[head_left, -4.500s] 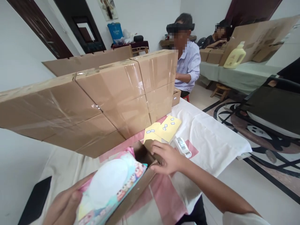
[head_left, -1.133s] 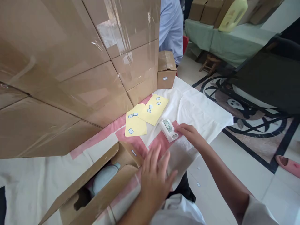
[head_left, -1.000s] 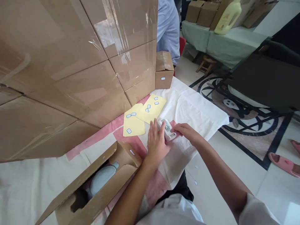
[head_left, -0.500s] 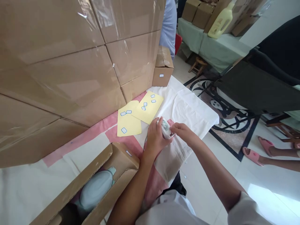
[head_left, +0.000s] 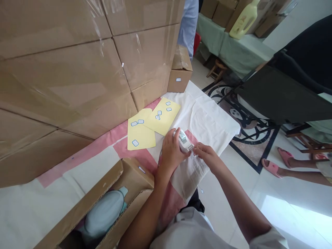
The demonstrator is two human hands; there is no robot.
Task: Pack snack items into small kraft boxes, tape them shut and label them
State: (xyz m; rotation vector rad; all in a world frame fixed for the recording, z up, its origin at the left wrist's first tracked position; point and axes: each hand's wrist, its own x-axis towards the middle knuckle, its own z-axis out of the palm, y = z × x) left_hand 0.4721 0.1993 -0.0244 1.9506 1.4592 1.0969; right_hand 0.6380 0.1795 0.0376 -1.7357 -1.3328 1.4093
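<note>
So you had the small white plastic device with rounded edges and a greenish see-through patch [head_left: 184,141] near the middle of the table's white-and-pink cloth [head_left: 204,107], just nearer than the two overlapping yellow paper sheets [head_left: 141,135] with little blue-edged labels on them. Couldn't tell if it was resting on the cloth or lifted a bit.

Handling-wise, it looked light and stiff to me: a hard shell, probably a bit slick, and I'd guess it could crack if dropped. The best hold was likely around the sides of the body, clear of the greenish patch and the small slot on the near right end.

That's pretty much what your left hand [head_left: 171,148] was doing: curled around the left side, fingers at the far part, thumb seemingly low on the near side. Your left forearm slanted in from the near edge, just right of the long open brown cardboard box [head_left: 140,169].

Your right hand [head_left: 207,155] sat at the slotted end, fingertips drawn close together, forearm angled in from the near right. Couldn't tell whether those fingertips were pinching anything.
</note>
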